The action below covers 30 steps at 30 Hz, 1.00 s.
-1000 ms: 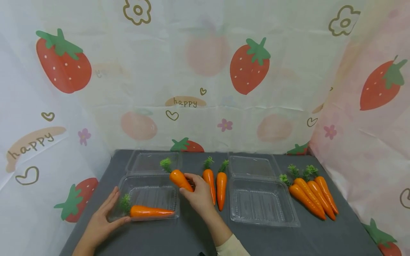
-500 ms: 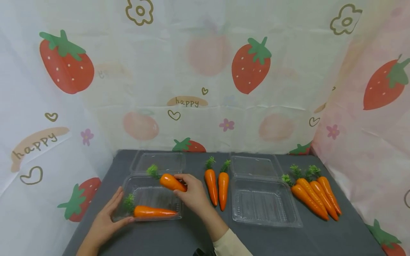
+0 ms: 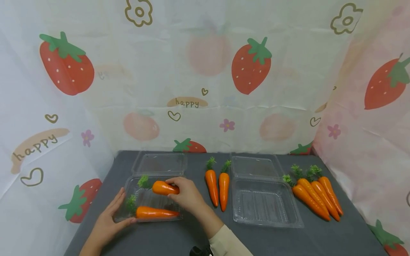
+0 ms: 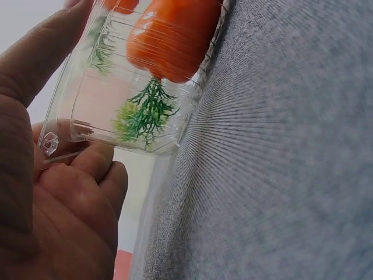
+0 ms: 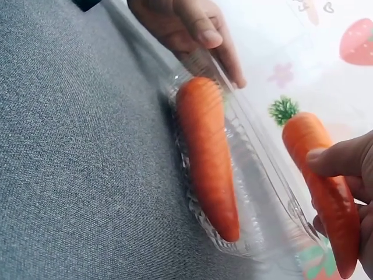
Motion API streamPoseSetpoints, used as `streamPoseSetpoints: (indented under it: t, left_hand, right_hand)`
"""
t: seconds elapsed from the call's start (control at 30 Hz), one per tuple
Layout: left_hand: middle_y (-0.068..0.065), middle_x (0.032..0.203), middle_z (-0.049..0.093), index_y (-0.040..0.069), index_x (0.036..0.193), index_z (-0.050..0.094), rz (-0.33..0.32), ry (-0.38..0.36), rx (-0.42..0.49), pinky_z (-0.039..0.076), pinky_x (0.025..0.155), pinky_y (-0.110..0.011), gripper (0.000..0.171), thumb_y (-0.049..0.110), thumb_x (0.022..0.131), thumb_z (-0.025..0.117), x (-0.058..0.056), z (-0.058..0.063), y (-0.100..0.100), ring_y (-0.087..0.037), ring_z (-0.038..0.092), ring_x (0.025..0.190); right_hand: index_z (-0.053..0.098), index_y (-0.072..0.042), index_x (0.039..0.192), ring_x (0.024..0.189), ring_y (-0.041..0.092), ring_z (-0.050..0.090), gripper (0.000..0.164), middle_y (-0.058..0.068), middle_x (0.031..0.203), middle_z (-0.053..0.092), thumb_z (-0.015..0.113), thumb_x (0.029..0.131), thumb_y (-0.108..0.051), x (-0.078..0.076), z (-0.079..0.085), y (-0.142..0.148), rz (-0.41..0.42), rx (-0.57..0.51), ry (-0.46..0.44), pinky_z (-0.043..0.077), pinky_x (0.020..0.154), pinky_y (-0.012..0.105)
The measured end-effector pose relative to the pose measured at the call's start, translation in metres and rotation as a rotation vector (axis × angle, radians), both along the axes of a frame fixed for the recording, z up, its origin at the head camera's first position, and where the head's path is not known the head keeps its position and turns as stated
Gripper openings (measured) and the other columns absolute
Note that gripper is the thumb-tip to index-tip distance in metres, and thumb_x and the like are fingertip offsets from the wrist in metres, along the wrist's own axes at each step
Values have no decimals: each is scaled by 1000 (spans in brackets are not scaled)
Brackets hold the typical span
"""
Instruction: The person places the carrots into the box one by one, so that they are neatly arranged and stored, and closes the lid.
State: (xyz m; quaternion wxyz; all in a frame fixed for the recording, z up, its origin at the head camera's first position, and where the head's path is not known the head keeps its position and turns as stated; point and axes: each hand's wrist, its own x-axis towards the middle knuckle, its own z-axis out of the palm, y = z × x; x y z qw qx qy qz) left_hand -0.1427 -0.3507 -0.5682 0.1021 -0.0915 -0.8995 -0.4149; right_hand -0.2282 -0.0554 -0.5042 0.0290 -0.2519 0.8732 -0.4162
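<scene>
My right hand [image 3: 189,197] pinches an orange carrot [image 3: 161,188] with a green leafy top between thumb and fingers. In the head view this carrot overlaps the back part of the left clear plastic container [image 3: 141,195], and the right wrist view shows it just above the rim. Another carrot [image 3: 155,212] lies along the container's front side, its leaves toward the left. My left hand [image 3: 107,222] holds the container's front left corner, thumb [image 4: 35,61] along the front wall and fingers around the left side.
Two carrots [image 3: 211,186] lie side by side between the containers. A second clear plastic container [image 3: 266,202] stands open to the right, with several carrots [image 3: 315,195] beyond it. Both lids lie folded back. Patterned curtains [image 3: 205,78] close off the grey table's back and sides.
My right hand has carried the carrot leftward and lower over the left container, turning it closer to level. My left hand stays at the container's corner.
</scene>
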Motion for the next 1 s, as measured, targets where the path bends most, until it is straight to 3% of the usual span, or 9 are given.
streamPoseSetpoints:
  t: [0.6, 1.0]
  left_hand:
    - [-2, 172, 18, 12, 162, 30, 18, -40, -15, 14, 97, 6, 101, 35, 83, 87, 2, 1, 0, 20, 10, 140]
    - [-6, 171, 20, 7, 161, 33, 11, -7, -16, 12, 99, 5, 99, 32, 82, 87, 1, -1, -1, 19, 10, 141]
  right_hand:
    - [70, -25, 132, 111, 6, 64, 43, -10, 129, 69, 80, 91, -21, -6, -5, -20, 83, 158, 45, 55, 93, 23]
    - [70, -30, 132, 112, 6, 63, 42, -13, 126, 69, 80, 91, -27, -8, -10, -35, 114, 298, 86, 55, 93, 24]
